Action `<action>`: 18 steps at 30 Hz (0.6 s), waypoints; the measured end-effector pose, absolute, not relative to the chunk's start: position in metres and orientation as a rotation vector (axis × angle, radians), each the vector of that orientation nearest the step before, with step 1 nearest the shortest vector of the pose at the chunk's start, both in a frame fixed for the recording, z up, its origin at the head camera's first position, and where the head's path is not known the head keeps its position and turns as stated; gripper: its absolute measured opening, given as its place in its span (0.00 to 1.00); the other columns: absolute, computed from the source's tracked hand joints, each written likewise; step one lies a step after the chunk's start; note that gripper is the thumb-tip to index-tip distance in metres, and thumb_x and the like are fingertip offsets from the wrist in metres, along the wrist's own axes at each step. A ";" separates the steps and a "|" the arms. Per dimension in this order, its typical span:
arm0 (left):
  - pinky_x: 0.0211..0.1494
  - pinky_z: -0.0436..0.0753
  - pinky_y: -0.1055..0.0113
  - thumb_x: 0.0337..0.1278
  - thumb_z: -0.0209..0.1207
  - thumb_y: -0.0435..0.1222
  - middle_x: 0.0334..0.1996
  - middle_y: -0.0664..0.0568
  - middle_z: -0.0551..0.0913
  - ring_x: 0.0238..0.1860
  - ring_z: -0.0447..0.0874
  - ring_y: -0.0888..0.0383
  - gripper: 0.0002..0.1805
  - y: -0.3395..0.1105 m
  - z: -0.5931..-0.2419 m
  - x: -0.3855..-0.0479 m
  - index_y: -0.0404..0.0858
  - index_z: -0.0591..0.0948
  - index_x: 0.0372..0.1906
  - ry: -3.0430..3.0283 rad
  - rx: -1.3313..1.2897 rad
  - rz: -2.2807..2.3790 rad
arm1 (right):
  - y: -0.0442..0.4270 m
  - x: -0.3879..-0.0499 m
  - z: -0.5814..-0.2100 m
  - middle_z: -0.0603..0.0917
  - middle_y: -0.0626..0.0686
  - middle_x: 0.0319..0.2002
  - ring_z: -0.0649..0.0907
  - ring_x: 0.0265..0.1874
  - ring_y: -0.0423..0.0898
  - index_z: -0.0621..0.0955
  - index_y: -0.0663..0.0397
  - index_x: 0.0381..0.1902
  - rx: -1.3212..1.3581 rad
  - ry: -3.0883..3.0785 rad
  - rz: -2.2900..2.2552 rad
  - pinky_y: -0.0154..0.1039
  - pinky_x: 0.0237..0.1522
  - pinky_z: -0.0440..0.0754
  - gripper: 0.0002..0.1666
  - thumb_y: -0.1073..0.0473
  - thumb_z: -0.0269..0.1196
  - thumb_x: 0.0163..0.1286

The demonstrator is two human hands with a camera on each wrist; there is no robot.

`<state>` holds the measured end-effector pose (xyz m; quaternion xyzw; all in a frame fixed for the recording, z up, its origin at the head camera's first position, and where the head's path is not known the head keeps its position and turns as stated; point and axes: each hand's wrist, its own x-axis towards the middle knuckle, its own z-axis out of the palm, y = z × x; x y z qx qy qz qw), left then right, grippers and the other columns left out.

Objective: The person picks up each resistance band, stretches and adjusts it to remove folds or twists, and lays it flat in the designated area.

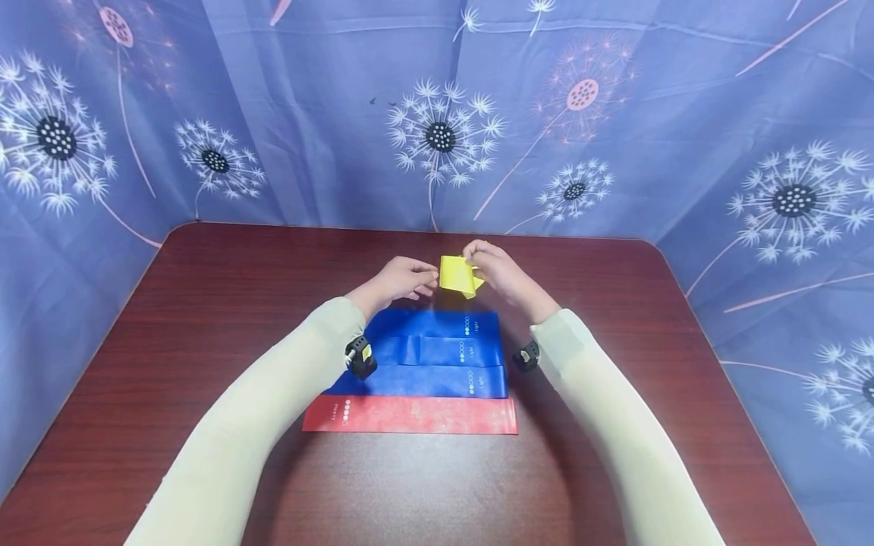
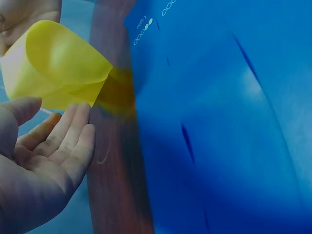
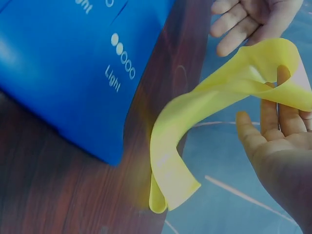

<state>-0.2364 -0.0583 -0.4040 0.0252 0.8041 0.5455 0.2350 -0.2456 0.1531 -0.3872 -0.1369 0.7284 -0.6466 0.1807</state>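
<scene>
Above the far part of the table, my right hand (image 1: 501,274) holds a yellow resistance band (image 1: 456,274), which is bent into a loop with a tail hanging down. In the right wrist view, some fingers (image 3: 287,117) reach into the band's loop. My left hand (image 1: 403,280) is just left of the band, its fingers loosely extended and holding nothing. Whether its fingertips (image 2: 85,114) touch the band, I cannot tell. Below the hands lie blue resistance bands (image 1: 437,379) printed "Light", in three rows. Nearest me is a red band (image 1: 423,415) printed "Heavy".
The dark red wooden table (image 1: 614,425) has rounded far corners. A blue cloth with dandelion prints (image 1: 328,114) hangs behind it and along both sides. Small black devices (image 1: 360,358) are strapped to both wrists over pale sleeves.
</scene>
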 end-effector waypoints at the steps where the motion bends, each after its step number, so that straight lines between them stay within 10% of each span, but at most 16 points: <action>1: 0.66 0.82 0.52 0.76 0.53 0.38 0.60 0.34 0.83 0.60 0.86 0.41 0.24 -0.058 -0.405 -0.236 0.32 0.75 0.69 2.204 0.068 1.496 | 0.152 -0.245 -0.387 0.73 0.45 0.37 0.78 0.38 0.38 0.72 0.52 0.34 -0.393 2.048 -1.831 0.32 0.48 0.78 0.11 0.68 0.44 0.72; 18: 0.62 0.85 0.51 0.71 0.54 0.35 0.46 0.36 0.88 0.44 0.90 0.47 0.19 -0.069 -0.401 -0.236 0.29 0.80 0.60 2.246 -0.024 1.566 | 0.148 -0.245 -0.392 0.78 0.47 0.38 0.78 0.40 0.40 0.75 0.64 0.46 -0.375 2.308 -1.600 0.36 0.48 0.79 0.07 0.65 0.52 0.77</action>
